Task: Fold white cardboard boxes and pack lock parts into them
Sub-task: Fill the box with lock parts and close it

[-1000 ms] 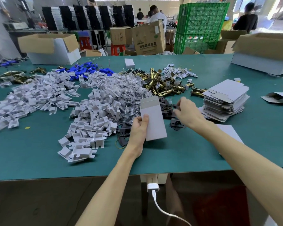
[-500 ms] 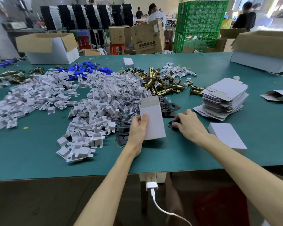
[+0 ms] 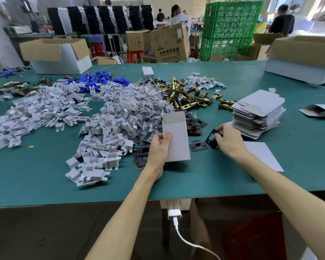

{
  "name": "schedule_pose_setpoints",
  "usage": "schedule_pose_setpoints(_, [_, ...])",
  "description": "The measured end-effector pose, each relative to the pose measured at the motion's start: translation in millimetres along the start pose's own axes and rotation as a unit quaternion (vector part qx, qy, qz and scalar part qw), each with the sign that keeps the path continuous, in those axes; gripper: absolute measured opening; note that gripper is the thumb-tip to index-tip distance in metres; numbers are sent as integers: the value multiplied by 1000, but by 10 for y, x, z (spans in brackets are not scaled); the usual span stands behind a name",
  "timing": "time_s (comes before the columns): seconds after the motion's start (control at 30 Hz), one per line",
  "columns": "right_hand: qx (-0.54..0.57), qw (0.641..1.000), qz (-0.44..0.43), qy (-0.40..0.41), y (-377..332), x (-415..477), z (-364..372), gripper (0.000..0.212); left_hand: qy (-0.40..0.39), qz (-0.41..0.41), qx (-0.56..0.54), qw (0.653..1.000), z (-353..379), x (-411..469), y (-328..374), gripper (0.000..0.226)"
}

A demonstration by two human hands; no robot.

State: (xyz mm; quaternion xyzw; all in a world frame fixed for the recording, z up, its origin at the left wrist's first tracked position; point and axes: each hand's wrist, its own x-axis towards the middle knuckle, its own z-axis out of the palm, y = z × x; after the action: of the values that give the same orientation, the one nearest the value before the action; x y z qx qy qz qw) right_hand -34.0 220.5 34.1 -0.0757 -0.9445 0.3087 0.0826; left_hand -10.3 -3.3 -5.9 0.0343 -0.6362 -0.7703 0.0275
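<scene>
My left hand (image 3: 159,147) grips a folded white cardboard box (image 3: 176,137), held upright with its top flap open, near the table's front middle. My right hand (image 3: 227,140) pinches a black strike plate (image 3: 211,138) lifted just off the table to the box's right. Another black plate (image 3: 198,146) lies flat between my hands. More black plates (image 3: 194,124) are piled behind the box. A stack of flat white box blanks (image 3: 257,113) stands at the right, and a closed white box (image 3: 265,156) lies beside my right forearm.
White cardboard inserts (image 3: 105,132) cover the left and middle of the green table (image 3: 36,175). Brass latches (image 3: 188,98), bagged screws (image 3: 146,102) and blue parts (image 3: 101,79) lie behind. Large open cartons (image 3: 58,55) (image 3: 304,59) stand at the back corners. People work in the background.
My right hand reached into the black plates, drew back toward me and now lifts one plate off the table. My left hand has kept the box upright in place.
</scene>
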Motion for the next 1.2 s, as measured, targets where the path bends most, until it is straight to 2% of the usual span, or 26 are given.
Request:
schedule_pose_setpoints(0.13, [31, 999, -17, -21, 32, -44, -7, 40, 1, 6, 6, 1000, -10, 20, -26, 26])
schedule_pose_setpoints(0.4, [52, 997, 13, -54, 29, -74, -29, 34, 4, 1, 6, 1000, -13, 28, -35, 25])
schedule_pose_setpoints(0.47, [26, 998, 5, -64, 31, -84, -23, 31, 3, -1, 5, 1000, -16, 29, -36, 25])
schedule_pose_setpoints(0.6, [-17, 996, -50, -67, -23, -146, -41, 38, -2, -7, 2, 1000, -20, 22, -31, 25])
schedule_pose_setpoints(0.73, [65, 996, -45, -37, -154, -176, -134, 47, -10, -10, -15, 1000, -19, 11, -9, 23])
schedule_pose_setpoints(0.8, [128, 991, -32, 9, -252, -167, -217, 45, -24, -11, -35, 999, -18, -9, 23, 35])
schedule_pose_setpoints(0.9, [174, 976, -98, 82, -446, -182, -351, 35, -49, -3, -40, 998, -31, -38, 61, 49])
schedule_pose_setpoints(1.0, [185, 960, -176, 117, -678, -247, -424, 32, -87, 22, -33, 995, -39, -59, 57, 46])
schedule_pose_setpoints(1.2, [93, 947, -279, 131, -959, -333, -379, 40, -106, 31, -26, 993, -44, -75, 57, 35])
